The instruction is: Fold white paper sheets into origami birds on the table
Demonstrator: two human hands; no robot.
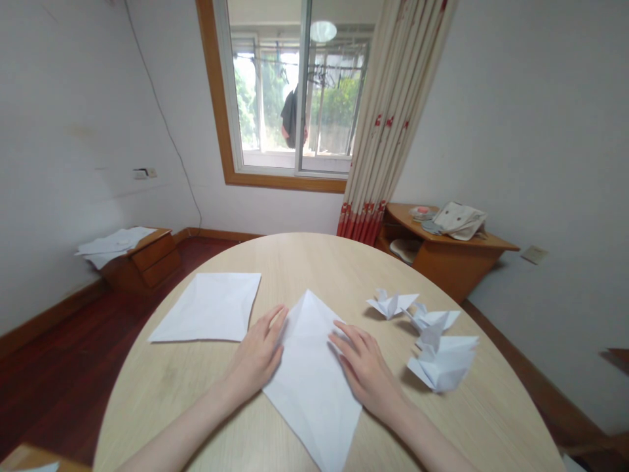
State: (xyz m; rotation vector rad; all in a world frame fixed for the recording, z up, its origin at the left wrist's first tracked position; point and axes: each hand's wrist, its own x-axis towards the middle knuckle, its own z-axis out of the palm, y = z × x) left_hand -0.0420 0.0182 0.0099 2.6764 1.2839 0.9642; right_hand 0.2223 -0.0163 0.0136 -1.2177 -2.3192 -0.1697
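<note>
A white folded sheet of paper [309, 373], kite-shaped with its tip pointing away from me, lies on the round wooden table [295, 262]. My left hand [259, 353] rests flat on its left edge, fingers stretched out and together. My right hand [366, 368] lies flat on its right side, fingers extended toward the tip. Neither hand grips anything. A stack of flat white sheets [209, 307] lies just left of my left hand.
Three folded paper cranes [392, 303] [432, 321] [445, 364] stand on the table to the right of my right hand. A low wooden cabinet [145, 259] stands at the left, a wooden desk [442, 252] at the right, a curtain [388, 131] and window behind.
</note>
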